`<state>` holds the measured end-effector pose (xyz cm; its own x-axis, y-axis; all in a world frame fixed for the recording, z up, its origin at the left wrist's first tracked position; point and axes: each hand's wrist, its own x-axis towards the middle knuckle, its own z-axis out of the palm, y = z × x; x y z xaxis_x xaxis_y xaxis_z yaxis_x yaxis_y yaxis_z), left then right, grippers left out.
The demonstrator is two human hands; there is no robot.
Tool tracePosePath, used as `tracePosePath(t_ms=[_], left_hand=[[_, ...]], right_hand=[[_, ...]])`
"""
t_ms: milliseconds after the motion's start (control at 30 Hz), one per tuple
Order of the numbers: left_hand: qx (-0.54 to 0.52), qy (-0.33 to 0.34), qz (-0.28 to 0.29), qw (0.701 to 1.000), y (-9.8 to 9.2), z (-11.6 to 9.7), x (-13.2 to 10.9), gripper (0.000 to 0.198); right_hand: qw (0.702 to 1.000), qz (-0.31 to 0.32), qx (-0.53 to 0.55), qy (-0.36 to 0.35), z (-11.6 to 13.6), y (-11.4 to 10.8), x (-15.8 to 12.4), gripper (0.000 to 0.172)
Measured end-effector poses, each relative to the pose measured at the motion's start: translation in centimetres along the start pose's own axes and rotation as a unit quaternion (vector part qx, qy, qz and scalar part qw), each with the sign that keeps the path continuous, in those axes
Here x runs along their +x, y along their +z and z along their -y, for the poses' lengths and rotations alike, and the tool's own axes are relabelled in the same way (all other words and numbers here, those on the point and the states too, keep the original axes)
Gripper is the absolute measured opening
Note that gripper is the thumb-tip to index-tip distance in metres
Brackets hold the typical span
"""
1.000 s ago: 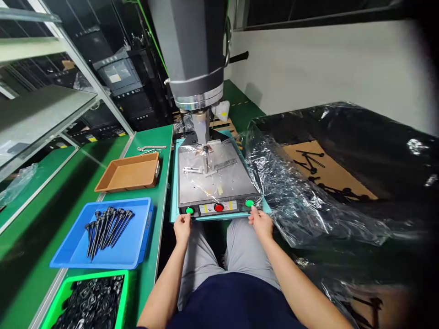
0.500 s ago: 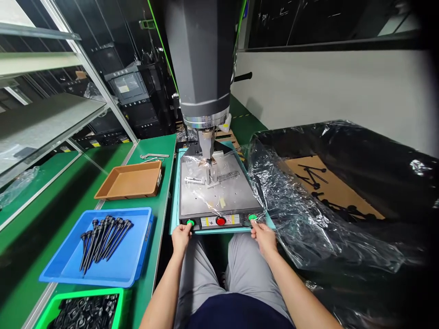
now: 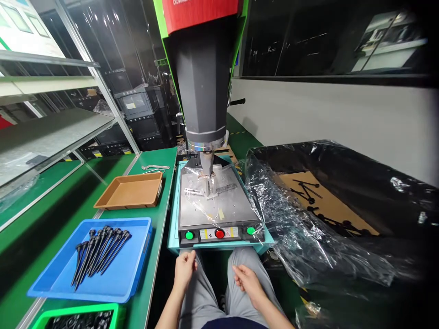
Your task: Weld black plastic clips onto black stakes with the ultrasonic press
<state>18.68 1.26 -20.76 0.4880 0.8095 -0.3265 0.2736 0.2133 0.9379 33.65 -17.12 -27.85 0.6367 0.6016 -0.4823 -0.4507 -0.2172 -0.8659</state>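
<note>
My left hand (image 3: 185,269) is above my left thigh, just in front of the machine's base, its fingers curled closed with nothing showing in them. Over the other knee is my right hand (image 3: 248,282), fingers bent in and together, also with nothing visible in it. Both hands are apart from the left green button (image 3: 189,235), the right green button (image 3: 251,230) and the red button (image 3: 219,233) on the front panel. Behind the panel, a small fixture (image 3: 211,196) sits on the metal plate (image 3: 195,217), under the press head (image 3: 201,100) and its metal horn (image 3: 206,163).
To the left, a blue tray (image 3: 113,285) holds several long black rod-like parts (image 3: 99,251). Near it are a brown tray (image 3: 132,192), a green bin (image 3: 118,315) of black pieces and a wrench (image 3: 156,167). A plastic-lined box (image 3: 308,260) with black parts stands on the right.
Both hands have come off the green buttons and drawn back toward my lap. The view has tilted up, so more of the press head shows.
</note>
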Motion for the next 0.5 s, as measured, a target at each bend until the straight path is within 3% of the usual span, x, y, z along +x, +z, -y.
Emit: tracePosePath(t_ms=[100,233,367,500], left_hand=[[-0.022,-0.016,0.042,0.999,1.7,0.5,-1.0,0.054],[-0.057,-0.008,0.095,0.994,3.3,0.3,-1.4,0.050],[-0.078,0.013,0.122,0.989,4.3,-1.0,-0.9,0.042],[-0.094,0.033,0.140,0.985,5.4,-3.3,-0.1,0.041]], right_hand=[[0.998,0.035,0.044,0.008,0.8,1.2,-0.2,0.043],[0.986,0.040,0.162,-0.015,5.1,2.0,0.4,0.053],[0.946,0.038,0.322,-0.017,9.3,1.8,2.0,0.043],[0.901,0.084,0.425,-0.033,11.3,0.9,3.2,0.031]])
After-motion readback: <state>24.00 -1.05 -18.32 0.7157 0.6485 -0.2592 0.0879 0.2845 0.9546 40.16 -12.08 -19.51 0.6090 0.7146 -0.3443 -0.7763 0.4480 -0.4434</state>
